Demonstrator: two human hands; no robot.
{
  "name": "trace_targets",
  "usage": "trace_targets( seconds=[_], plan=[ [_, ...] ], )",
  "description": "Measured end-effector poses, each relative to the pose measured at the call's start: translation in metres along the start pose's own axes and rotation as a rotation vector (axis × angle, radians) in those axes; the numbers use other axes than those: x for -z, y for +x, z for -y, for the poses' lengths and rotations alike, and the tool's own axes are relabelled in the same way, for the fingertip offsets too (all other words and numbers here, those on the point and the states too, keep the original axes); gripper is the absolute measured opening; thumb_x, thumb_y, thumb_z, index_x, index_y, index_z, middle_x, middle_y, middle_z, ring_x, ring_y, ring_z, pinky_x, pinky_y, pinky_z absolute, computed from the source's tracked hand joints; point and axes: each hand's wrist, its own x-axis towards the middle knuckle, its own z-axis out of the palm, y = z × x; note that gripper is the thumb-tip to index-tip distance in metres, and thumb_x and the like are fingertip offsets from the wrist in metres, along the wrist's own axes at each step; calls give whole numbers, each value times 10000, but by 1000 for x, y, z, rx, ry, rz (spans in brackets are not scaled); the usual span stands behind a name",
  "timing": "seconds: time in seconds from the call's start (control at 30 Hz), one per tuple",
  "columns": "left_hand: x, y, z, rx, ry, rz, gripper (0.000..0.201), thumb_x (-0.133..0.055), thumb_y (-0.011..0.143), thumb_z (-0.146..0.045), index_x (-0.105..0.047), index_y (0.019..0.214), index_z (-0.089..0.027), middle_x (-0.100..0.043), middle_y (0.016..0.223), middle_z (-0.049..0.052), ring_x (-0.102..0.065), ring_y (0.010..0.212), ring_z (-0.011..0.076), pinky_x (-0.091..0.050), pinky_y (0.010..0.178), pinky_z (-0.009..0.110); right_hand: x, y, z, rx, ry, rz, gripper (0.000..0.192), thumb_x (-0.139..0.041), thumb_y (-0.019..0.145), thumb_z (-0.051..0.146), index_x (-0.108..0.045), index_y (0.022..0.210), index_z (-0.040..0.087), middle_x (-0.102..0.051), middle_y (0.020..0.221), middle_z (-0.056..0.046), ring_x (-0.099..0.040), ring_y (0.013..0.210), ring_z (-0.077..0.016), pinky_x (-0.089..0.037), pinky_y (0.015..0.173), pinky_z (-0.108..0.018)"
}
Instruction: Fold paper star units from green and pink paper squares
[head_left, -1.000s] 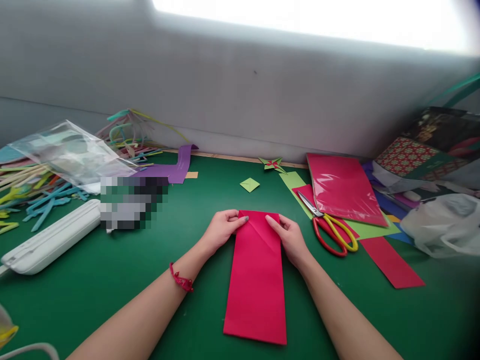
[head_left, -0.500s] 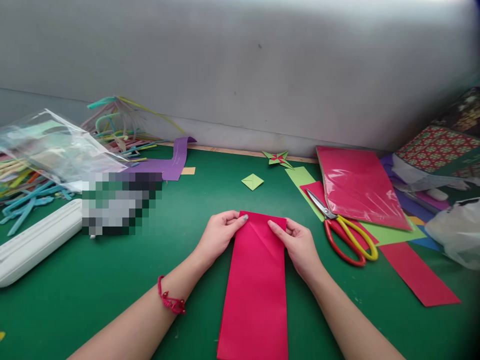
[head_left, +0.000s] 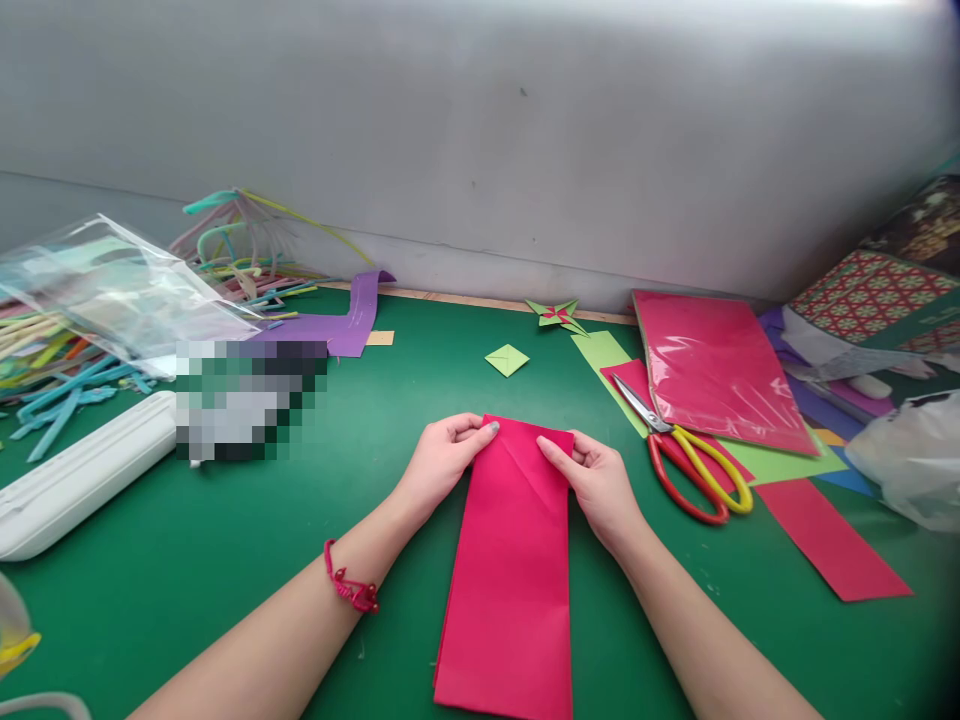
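On the green table [head_left: 187,560], near its front edge, a folded red paper strip [head_left: 510,580] lies flat and lengthwise. Left hand [head_left: 442,462] and right hand [head_left: 600,485] pinch its far corners between thumb and fingers, apparently steadying a diagonal fold. Scissors [head_left: 686,455] rest aside, toward the right edge.

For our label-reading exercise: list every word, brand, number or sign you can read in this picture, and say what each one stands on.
No text can be read.
Patterned box at far right: faint marks on its green band, too small to read.
Pixelated patch near the white case: blurred, unreadable.
Red folded paper, held at its top by the left hand and right hand: blank.
Scissors: no marking visible.
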Motion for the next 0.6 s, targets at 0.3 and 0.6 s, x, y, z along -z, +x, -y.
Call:
trace_targets(
  seconds=[0.3, 0.6],
  plan=[
    [1, 3, 1, 8, 4, -35, 255, -600, 685, -402, -583, 739, -153, -613, 638, -9, -554, 578, 111, -427, 560, 205, 0, 0, -1, -5, 3, 10, 236, -653, 641, 398, -559, 656, 182, -615, 638, -9, -581, 629, -189, -476, 559, -293],
    [4, 3, 5, -51, 5, -65, 250, -572, 703, -402, -590, 752, -158, -601, 673, 0, -583, 681, 155, -457, 650, 255, 1, -1, -3, 5, -35, 39, 224, -645, 654, 396, -553, 655, 192, -615, 644, 1, -585, 632, -185, -478, 547, -275]
  ],
)
